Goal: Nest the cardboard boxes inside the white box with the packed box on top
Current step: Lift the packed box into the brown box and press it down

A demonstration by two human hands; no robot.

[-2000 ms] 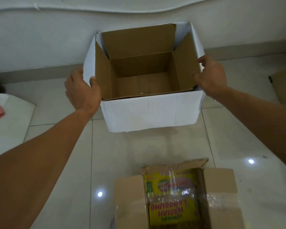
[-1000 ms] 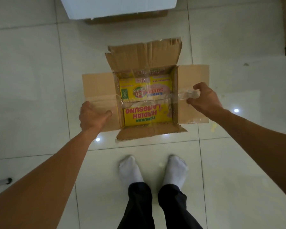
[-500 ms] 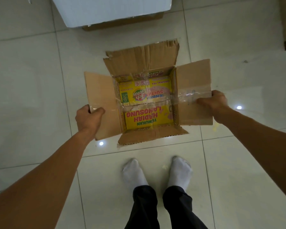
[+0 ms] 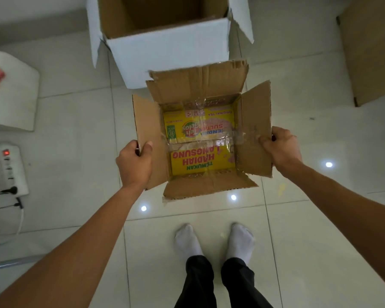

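The packed box (image 4: 256, 130), brown cardboard with all flaps open, hangs above the floor between my hands. Yellow tea packets (image 4: 200, 143) fill it under torn clear tape. My left hand (image 4: 135, 163) grips its left flap and my right hand (image 4: 280, 147) grips its right flap. The white box (image 4: 167, 54) stands open on the floor just beyond it, its brown inside partly in view. The packed box's far flap overlaps the white box's front wall in the view.
A brown cardboard box (image 4: 371, 47) stands at the right edge. On the left lie a white cushion-like object (image 4: 13, 96) and a power strip (image 4: 9, 167) with a lit red switch and cables. My feet in white socks (image 4: 213, 241) stand on the tiled floor.
My hands left the white box, took the packed box by its side flaps and lifted it off the floor. It has moved up and toward the white box.
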